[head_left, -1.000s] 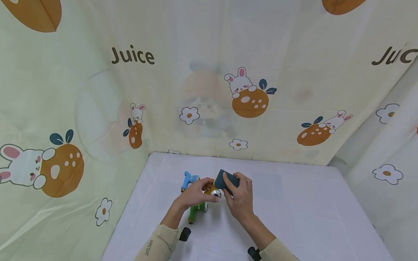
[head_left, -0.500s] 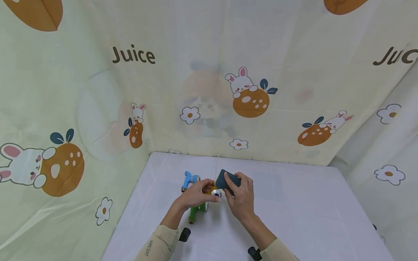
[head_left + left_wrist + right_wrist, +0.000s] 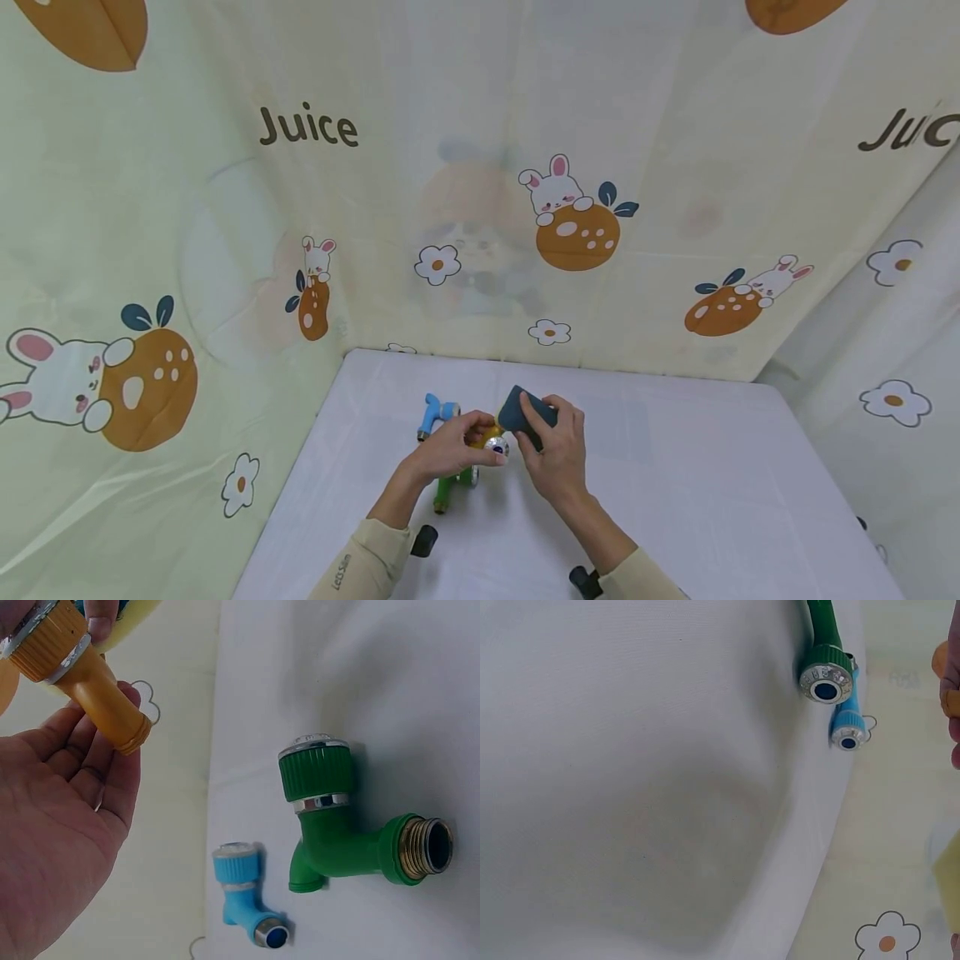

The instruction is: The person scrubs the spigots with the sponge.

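My left hand [image 3: 442, 446] holds a yellow-orange water tap [image 3: 101, 705] above the table, its silver-topped knob [image 3: 497, 447] toward my right. In the left wrist view the tap's narrow end lies against the fingers. My right hand [image 3: 561, 458] grips a sponge [image 3: 513, 412] with a dark green scouring face and yellow foam, close at the tap's far side. The foam edge [image 3: 950, 881] enters the right wrist view. On the table below lie a green tap [image 3: 330, 817], partly under my left forearm in the head view, and a light blue tap [image 3: 241, 889] beyond it.
A white cloth [image 3: 697, 483] covers the table. Pale printed curtains [image 3: 660, 100] hang close behind the far edge and along both sides. A black wrist mount [image 3: 424, 541] sticks out at my left cuff, and another [image 3: 585, 581] at my right.
My right hand and the sponge have shifted slightly to the right along the tap. The left hand keeps the tap in nearly the same place; the green and blue taps have stayed put.
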Available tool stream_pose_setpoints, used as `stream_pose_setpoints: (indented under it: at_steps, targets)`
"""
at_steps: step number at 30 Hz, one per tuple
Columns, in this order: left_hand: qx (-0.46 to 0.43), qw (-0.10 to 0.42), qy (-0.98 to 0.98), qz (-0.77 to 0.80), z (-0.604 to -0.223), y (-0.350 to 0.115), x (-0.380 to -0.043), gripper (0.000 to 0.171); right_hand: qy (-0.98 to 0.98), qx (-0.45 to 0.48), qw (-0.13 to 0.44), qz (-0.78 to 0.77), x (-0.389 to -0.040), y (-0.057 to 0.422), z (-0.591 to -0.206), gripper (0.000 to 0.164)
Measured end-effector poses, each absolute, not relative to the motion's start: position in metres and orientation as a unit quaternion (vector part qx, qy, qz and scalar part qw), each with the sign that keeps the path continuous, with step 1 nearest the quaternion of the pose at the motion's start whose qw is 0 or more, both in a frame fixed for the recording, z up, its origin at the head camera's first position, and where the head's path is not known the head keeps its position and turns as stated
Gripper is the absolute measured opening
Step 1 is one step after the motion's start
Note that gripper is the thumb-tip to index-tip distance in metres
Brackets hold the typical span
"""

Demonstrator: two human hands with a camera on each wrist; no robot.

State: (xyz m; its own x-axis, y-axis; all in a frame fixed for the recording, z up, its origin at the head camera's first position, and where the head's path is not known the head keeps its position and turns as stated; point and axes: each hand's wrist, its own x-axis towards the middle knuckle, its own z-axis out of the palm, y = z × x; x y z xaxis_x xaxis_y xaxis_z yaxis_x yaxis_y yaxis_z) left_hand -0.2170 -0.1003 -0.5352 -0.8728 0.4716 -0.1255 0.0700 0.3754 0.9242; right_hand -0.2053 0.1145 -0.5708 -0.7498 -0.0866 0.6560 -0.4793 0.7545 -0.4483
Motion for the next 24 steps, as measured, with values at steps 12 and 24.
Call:
stream_pose_setpoints:
  at_steps: [12, 24]
  targets:
    - [0.181, 0.176, 0.81, 0.53, -0.5389, -0.101, -0.2169, 0.063, -0.856, 0.112, 0.256, 0.435, -0.2092, 0.1163, -0.5726, 0.066]
    - [0.174, 0.166, 0.763, 0.6, -0.5419, -0.0921, -0.2113, 0.106, -0.784, 0.093, 0.131, 0.6, -0.2041, 0.1143, -0.5745, 0.056]
